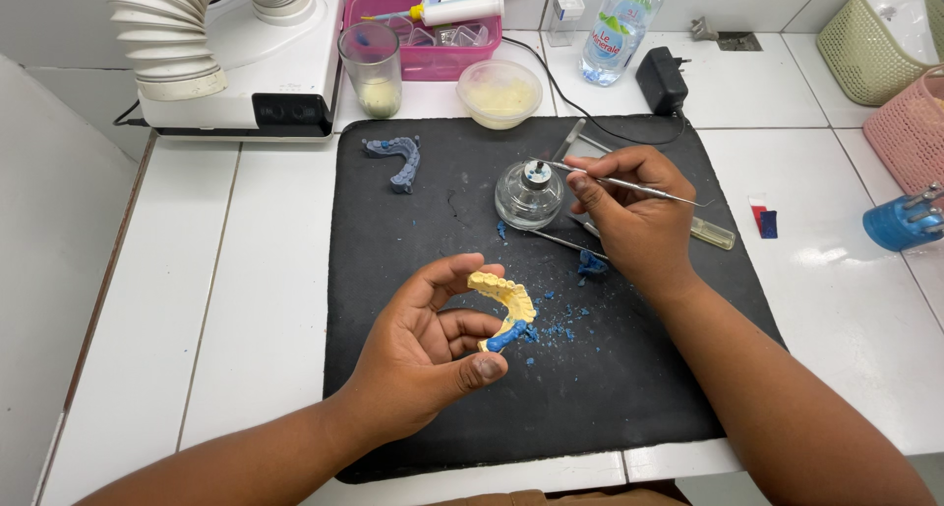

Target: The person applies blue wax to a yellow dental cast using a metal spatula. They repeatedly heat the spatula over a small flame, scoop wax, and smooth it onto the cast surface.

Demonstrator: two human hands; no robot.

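My left hand [428,354] holds a yellow dental arch model [503,297] with a strip of blue wax [506,336] on its near end, over the black mat [413,417]. My right hand [634,211] grips a thin metal instrument [639,183], its tip at the wick of a small glass spirit lamp [529,193] on the mat. Blue wax crumbs [560,324] lie scattered between my hands. A lump of blue wax [591,263] sits by my right wrist.
A grey-blue arch model [398,159] lies at the mat's far left. Behind stand a white extractor unit with ribbed hose [236,59], a glass cup [372,68], a plastic bowl [499,93], a pink tray [423,34], a water bottle [615,24], a charger [661,78], baskets [885,44].
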